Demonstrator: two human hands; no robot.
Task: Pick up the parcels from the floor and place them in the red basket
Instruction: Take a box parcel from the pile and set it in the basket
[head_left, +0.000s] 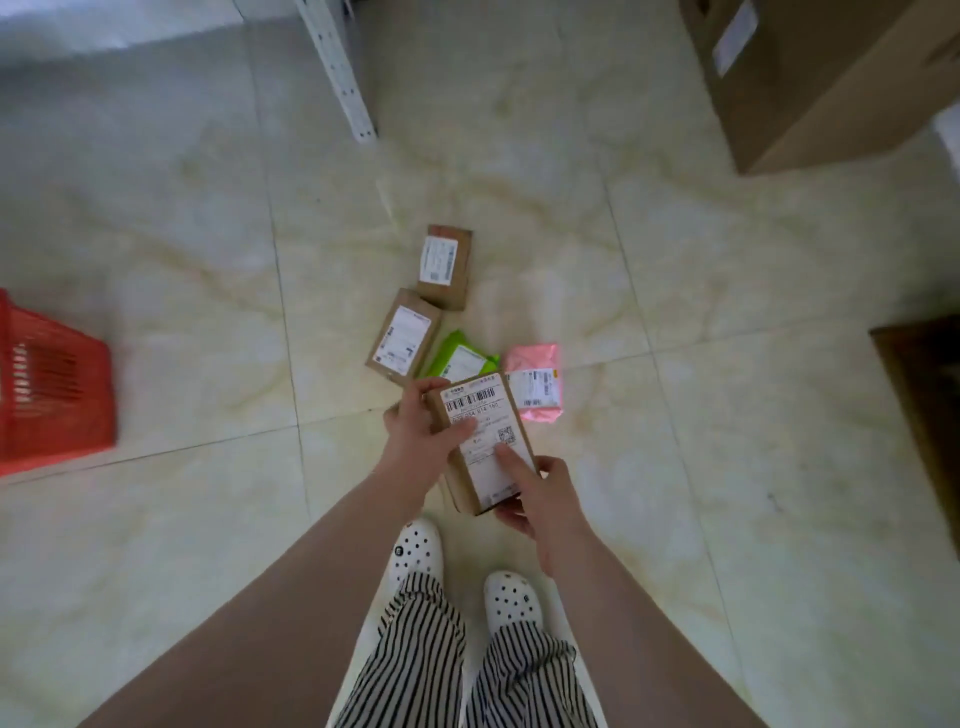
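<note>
Both my hands hold a brown cardboard parcel (480, 421) with a white barcode label, lifted above the floor. My left hand (423, 436) grips its left edge, and my right hand (540, 493) holds its near end with a finger on the label. On the tiles beyond lie two brown box parcels (447, 267) (402, 338), a green bag parcel (460, 358) partly hidden by the held box, and a pink bag parcel (535, 382). The red basket (52, 384) stands at the far left edge.
A white metal shelf leg (340, 67) stands on the floor at the top middle. A large cardboard box (815, 78) fills the top right. A dark brown object (930, 395) sits at the right edge. My feet in white clogs (415, 545) are below the hands.
</note>
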